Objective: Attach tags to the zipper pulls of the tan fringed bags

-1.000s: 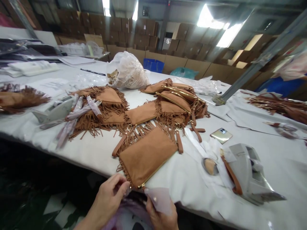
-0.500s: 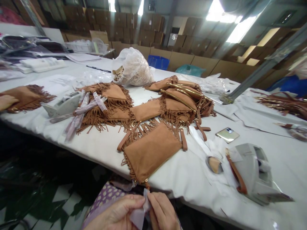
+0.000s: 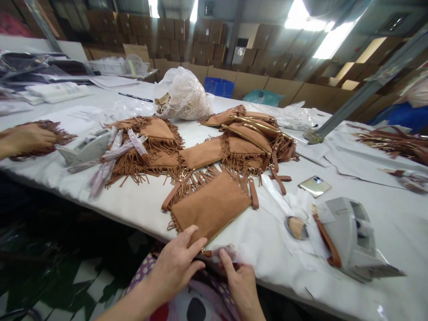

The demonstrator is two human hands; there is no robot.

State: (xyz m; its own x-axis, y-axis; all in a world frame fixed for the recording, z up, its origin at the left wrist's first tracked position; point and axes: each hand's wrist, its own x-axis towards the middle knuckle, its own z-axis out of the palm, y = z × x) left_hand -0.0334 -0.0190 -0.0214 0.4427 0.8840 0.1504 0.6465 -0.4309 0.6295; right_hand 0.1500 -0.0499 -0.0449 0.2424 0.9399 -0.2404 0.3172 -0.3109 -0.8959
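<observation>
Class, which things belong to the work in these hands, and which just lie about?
Likely in the job: nearest fringed pouch, under the left hand; zip pull; translucent wrap in the right hand.

Probably lying about: phone; blue container; teal bag.

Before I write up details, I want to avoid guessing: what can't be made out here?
Head view: near corner of the front pouch, hidden by the left hand.
Head view: far end of the brown tab, covered by the cloudy wrap and right hand.
Head view: rest of another person's arm, cut off by the left edge.
Head view: print on the white sheet, too faint and blurred.
</observation>
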